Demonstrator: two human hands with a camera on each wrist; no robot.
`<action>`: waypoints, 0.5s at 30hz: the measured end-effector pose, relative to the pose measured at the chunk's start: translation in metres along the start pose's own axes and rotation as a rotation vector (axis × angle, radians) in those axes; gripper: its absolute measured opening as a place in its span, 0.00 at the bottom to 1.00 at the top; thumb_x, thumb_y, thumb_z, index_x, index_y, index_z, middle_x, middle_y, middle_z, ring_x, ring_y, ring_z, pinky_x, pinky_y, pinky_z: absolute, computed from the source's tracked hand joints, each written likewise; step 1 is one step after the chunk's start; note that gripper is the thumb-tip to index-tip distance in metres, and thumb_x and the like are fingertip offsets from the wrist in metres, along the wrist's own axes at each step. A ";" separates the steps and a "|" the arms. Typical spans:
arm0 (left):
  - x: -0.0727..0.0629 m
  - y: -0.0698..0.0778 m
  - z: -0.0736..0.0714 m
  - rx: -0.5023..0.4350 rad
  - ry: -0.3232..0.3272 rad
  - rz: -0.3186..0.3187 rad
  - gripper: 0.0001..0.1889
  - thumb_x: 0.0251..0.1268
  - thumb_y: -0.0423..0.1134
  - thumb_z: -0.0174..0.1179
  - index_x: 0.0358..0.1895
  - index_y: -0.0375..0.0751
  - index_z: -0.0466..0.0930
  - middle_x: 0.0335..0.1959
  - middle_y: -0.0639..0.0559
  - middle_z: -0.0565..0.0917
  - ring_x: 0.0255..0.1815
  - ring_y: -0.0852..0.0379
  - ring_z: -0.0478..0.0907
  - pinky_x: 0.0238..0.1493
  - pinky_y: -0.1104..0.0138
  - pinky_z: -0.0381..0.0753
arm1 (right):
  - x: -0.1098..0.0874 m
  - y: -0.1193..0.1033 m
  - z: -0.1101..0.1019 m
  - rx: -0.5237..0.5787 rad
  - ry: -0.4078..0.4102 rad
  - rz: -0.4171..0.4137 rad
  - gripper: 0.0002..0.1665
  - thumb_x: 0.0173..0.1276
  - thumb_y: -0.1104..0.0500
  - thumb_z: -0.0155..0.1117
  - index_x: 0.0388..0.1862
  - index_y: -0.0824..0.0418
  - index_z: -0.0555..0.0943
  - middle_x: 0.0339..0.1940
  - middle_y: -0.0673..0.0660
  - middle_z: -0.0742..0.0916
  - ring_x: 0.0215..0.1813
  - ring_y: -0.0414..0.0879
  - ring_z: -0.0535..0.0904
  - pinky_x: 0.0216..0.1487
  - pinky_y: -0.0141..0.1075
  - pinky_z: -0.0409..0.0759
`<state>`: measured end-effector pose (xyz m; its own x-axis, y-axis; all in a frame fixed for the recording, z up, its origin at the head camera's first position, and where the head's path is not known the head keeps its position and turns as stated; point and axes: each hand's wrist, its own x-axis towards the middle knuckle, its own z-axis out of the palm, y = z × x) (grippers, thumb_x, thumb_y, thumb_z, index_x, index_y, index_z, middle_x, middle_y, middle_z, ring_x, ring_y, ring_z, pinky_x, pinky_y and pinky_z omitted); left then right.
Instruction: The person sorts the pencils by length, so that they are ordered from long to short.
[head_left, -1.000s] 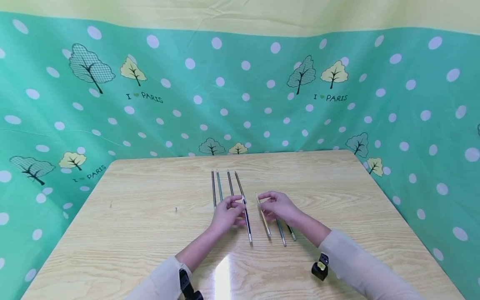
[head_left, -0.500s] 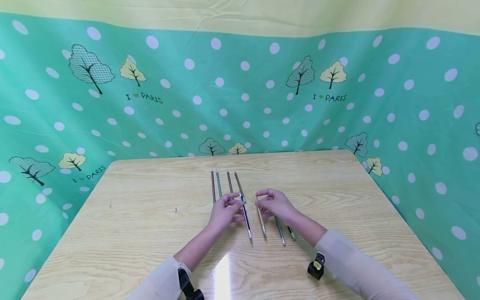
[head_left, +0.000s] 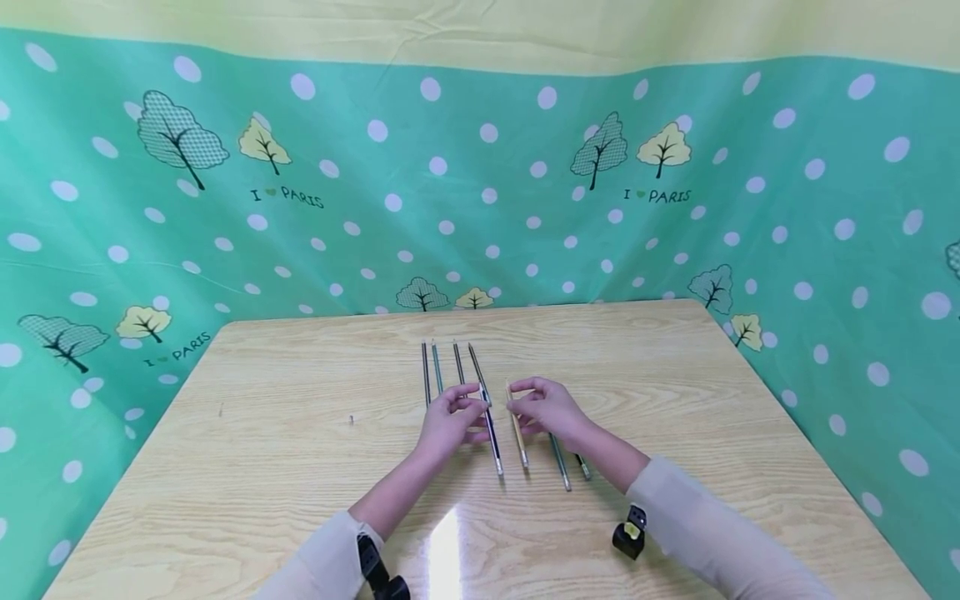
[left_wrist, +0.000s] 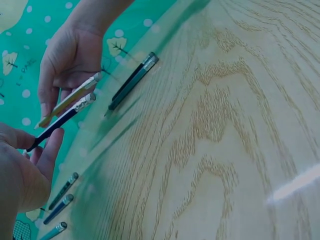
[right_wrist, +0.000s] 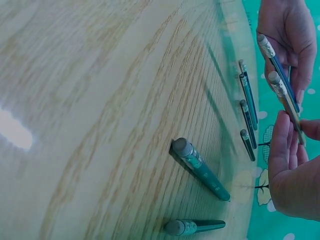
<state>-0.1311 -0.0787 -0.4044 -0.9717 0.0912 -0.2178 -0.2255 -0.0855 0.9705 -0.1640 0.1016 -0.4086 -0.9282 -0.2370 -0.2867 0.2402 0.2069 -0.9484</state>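
Note:
My left hand (head_left: 447, 422) pinches a dark blue pencil (head_left: 492, 433) near its point, eraser end towards me. Facing it, my right hand (head_left: 551, 411) holds a yellow pencil (head_left: 519, 437) between thumb and fingers, also near the point. Both pencils look lifted off the table and lie roughly side by side, with a small gap between them in the head view. Below my right hand lie a green pencil (head_left: 559, 462) and a dark pencil (head_left: 582, 467), partly hidden by it. In the right wrist view the yellow pencil (right_wrist: 286, 97) shows its grey eraser.
Several pencils, among them a teal pencil (head_left: 437, 367), lie beyond my left hand on the wooden table (head_left: 300, 500). A tiny dark bit (head_left: 351, 420) lies to the left. A green dotted curtain (head_left: 480, 183) hangs behind the table.
My right hand has moved a little left with the yellow pencil, narrowing the gap to the dark blue one. My left hand shifted slightly up and left, then stayed nearly still.

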 end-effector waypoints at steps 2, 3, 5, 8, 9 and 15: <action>0.005 -0.005 -0.001 -0.004 -0.002 0.001 0.24 0.64 0.30 0.56 0.63 0.31 0.64 0.44 0.43 0.75 0.34 0.56 0.81 0.43 0.56 0.85 | 0.000 0.000 0.000 0.000 0.003 -0.002 0.23 0.60 0.64 0.63 0.55 0.64 0.74 0.29 0.53 0.81 0.28 0.43 0.78 0.30 0.33 0.84; 0.007 -0.007 -0.001 -0.004 -0.001 0.003 0.25 0.64 0.30 0.56 0.63 0.31 0.64 0.44 0.43 0.75 0.34 0.56 0.81 0.42 0.57 0.86 | 0.000 0.000 0.000 -0.001 0.005 -0.002 0.23 0.60 0.64 0.63 0.55 0.65 0.74 0.29 0.53 0.81 0.28 0.43 0.78 0.30 0.33 0.84; 0.012 -0.012 -0.001 -0.002 0.006 0.002 0.25 0.63 0.31 0.57 0.63 0.32 0.65 0.45 0.43 0.75 0.34 0.56 0.80 0.40 0.59 0.86 | 0.000 -0.001 0.000 -0.004 0.006 -0.003 0.23 0.60 0.64 0.63 0.55 0.65 0.74 0.29 0.53 0.81 0.29 0.43 0.78 0.30 0.33 0.84; 0.017 -0.015 -0.001 0.001 0.020 0.011 0.25 0.63 0.33 0.58 0.63 0.34 0.66 0.45 0.44 0.75 0.34 0.57 0.80 0.39 0.61 0.86 | 0.000 -0.002 -0.001 -0.010 0.012 -0.006 0.23 0.61 0.64 0.63 0.56 0.65 0.74 0.29 0.54 0.82 0.28 0.43 0.78 0.29 0.33 0.84; 0.018 -0.015 -0.001 0.003 0.023 0.015 0.25 0.63 0.33 0.58 0.63 0.35 0.66 0.45 0.44 0.75 0.34 0.56 0.80 0.39 0.61 0.86 | 0.000 -0.003 -0.002 -0.009 0.015 -0.007 0.23 0.61 0.64 0.63 0.56 0.65 0.74 0.29 0.54 0.82 0.28 0.43 0.78 0.29 0.33 0.84; 0.022 -0.011 0.000 0.007 0.031 0.026 0.24 0.62 0.32 0.58 0.62 0.36 0.67 0.44 0.44 0.76 0.34 0.55 0.81 0.40 0.58 0.86 | 0.002 -0.003 -0.005 -0.003 0.018 -0.004 0.24 0.60 0.64 0.63 0.56 0.65 0.74 0.29 0.53 0.82 0.28 0.42 0.78 0.29 0.33 0.84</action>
<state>-0.1499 -0.0756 -0.4202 -0.9790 0.0584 -0.1953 -0.1996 -0.0804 0.9766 -0.1681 0.1053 -0.4059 -0.9342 -0.2208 -0.2802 0.2354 0.2086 -0.9492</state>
